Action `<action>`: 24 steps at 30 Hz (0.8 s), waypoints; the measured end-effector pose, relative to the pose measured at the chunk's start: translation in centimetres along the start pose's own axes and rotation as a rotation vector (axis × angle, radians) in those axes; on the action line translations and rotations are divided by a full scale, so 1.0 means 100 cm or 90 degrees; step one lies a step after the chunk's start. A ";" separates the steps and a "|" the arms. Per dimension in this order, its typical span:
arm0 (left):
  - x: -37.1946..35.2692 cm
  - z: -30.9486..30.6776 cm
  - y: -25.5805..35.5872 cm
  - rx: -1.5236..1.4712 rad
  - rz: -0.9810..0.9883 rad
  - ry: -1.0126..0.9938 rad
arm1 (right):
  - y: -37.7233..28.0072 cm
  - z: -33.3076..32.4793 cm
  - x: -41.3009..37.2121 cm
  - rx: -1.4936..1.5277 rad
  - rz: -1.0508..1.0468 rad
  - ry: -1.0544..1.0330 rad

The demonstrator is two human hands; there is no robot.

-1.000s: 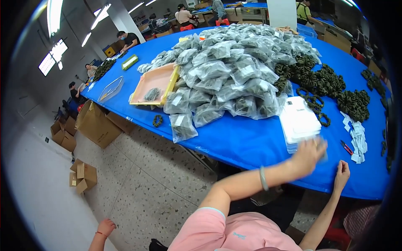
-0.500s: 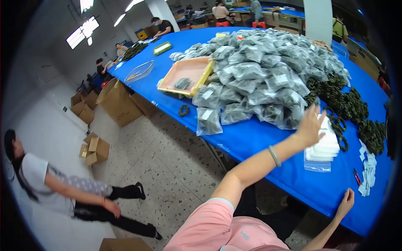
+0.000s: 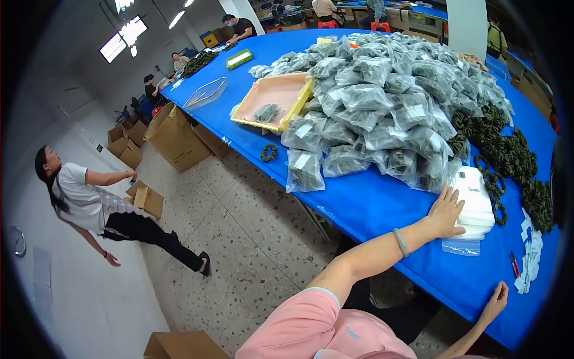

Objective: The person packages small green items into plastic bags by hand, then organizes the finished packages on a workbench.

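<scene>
My left hand lies with fingers spread and released, touching the left side of the stack of flat plastic bags, which sits near the near edge of the blue tabletop. My right hand rests at that same edge, fingers curled; I cannot tell whether they grasp anything. Toward the tabletop's right edge lie red-handled snips beside scattered pale labels. Dark green scrunchies are heaped beyond.
</scene>
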State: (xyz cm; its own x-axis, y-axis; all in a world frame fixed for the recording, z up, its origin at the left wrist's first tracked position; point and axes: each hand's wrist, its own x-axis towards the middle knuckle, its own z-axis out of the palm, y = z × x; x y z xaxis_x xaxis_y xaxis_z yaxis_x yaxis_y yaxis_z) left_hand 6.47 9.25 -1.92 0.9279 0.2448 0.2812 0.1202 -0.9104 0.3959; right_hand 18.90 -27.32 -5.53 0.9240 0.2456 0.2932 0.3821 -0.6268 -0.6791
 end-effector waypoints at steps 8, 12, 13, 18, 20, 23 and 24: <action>0.002 0.008 0.000 0.009 0.000 0.011 | -0.001 -0.001 0.001 -0.012 0.006 -0.005; 0.001 0.009 0.001 0.013 0.000 0.009 | -0.003 -0.001 0.000 -0.018 0.010 -0.006; 0.001 0.007 0.002 0.015 0.000 0.011 | -0.002 -0.001 0.000 -0.018 0.008 -0.006; 0.001 0.007 0.002 0.017 0.007 0.019 | -0.003 -0.002 0.000 -0.018 0.005 -0.009; 0.001 0.008 0.002 0.015 0.012 0.021 | -0.003 -0.003 0.000 -0.017 0.008 -0.014; 0.000 0.014 0.001 0.032 0.026 0.045 | -0.001 -0.002 0.000 -0.021 0.008 -0.010; 0.000 0.016 0.001 0.040 0.033 0.057 | -0.001 -0.002 0.000 -0.023 0.007 -0.008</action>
State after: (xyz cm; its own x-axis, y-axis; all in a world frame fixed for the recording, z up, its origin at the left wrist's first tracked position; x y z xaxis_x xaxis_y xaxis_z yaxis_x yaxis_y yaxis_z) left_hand 7.10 8.61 -3.27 0.8987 0.2230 0.3777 0.0974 -0.9411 0.3239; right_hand 18.85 -27.42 -5.29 0.9285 0.2473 0.2769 0.3708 -0.6557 -0.6577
